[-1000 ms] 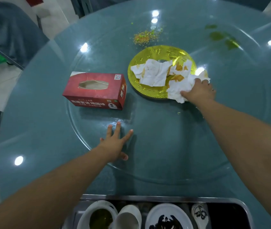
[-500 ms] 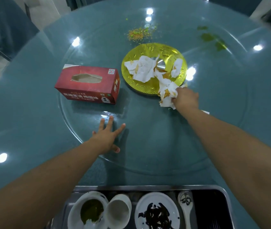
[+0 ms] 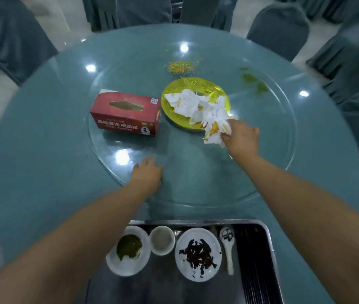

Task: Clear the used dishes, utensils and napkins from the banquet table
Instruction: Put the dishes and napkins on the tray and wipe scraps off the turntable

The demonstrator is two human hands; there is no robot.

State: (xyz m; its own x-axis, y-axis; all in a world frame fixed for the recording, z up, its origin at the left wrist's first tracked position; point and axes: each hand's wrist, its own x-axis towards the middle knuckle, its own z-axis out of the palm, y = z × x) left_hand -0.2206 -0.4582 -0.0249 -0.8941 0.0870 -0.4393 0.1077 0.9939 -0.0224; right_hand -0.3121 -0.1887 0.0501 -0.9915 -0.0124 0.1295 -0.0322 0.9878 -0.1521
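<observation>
A gold plate sits on the glass turntable, piled with stained white napkins. My right hand grips a crumpled, orange-stained napkin at the plate's near right rim. My left hand rests flat on the turntable's near edge, its fingers blurred. In front of me a metal tray holds a bowl with green residue, a small cup, a sauce-smeared plate and a white spoon.
A red tissue box stands left of the gold plate. Orange-green crumbs and green smears lie on the far glass. Covered chairs ring the round table.
The camera view pulled back and shows the table's far side and chairs. My right hand keeps its grip on the crumpled napkin by the plate. My left hand's spread fingers have drawn together.
</observation>
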